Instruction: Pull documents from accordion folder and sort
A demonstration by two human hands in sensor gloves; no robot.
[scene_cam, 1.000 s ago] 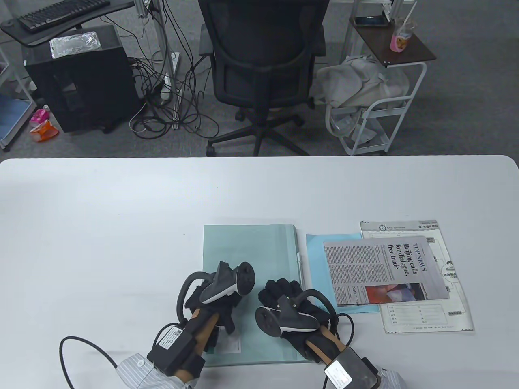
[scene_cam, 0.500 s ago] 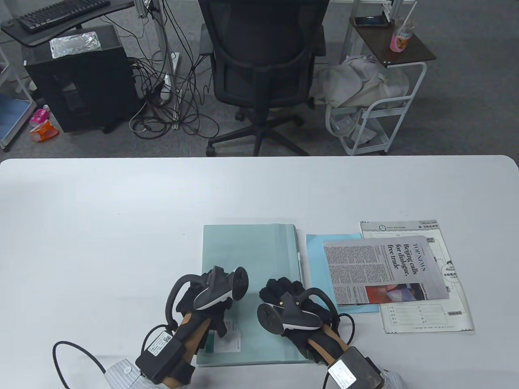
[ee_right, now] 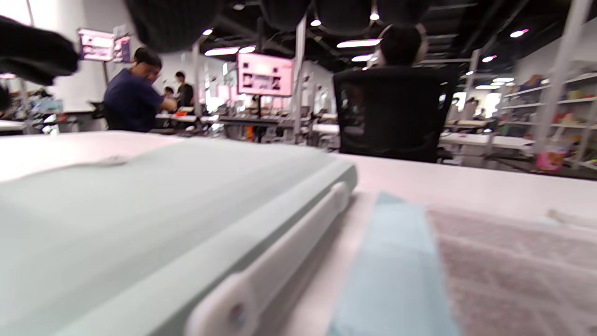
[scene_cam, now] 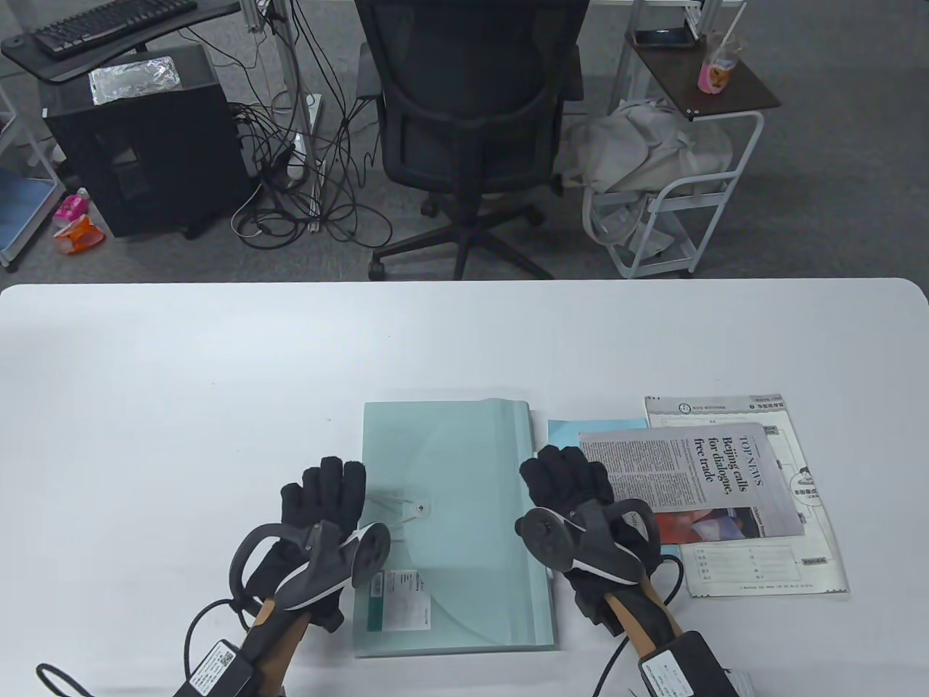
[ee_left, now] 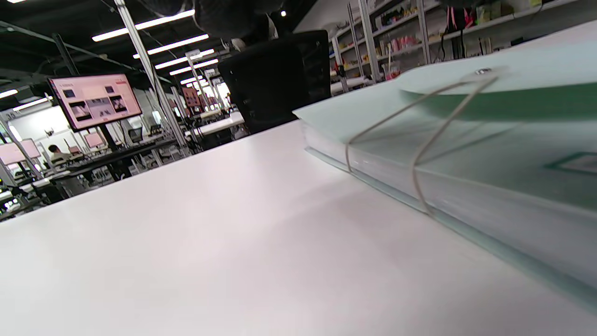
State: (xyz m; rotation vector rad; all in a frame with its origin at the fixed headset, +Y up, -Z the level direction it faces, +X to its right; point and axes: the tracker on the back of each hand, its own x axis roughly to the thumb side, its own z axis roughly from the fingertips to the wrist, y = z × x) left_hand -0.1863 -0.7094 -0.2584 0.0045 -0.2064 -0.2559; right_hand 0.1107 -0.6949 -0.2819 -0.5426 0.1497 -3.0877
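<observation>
The accordion folder (scene_cam: 453,519) lies closed on the worktop (scene_cam: 181,377), its elastic cord (ee_left: 419,121) apparently fastened, both hands released flat, left hand (scene_cam: 319,508) and right hand (scene_cam: 570,483) flanking it; unhooking the cord comes next.

- The counter (scene_cam: 181,377) has a smooth white top with a soft sheen; it looks like laminate.
- The accordion folder (scene_cam: 450,465) is pale green, translucent plastic, smooth and faintly glossy, with a paper label (scene_cam: 398,601) showing through its flap.
- A thin elastic cord (ee_left: 419,140) loops over the folder's edge to a small metal stud (ee_left: 482,71).
- The folder's spine bar (ee_right: 275,266) is smooth white plastic.
- The newspaper page (scene_cam: 689,479) is matt, grey newsprint.
- The blue sheet (scene_cam: 562,435) is matt paper.
- The printed form (scene_cam: 791,573) is white paper.
- The left hand (scene_cam: 319,508) and right hand (scene_cam: 570,479) wear black knitted cloth gloves, matt and slightly fuzzy.
- Each tracker (scene_cam: 580,541) is hard grey plastic.
</observation>
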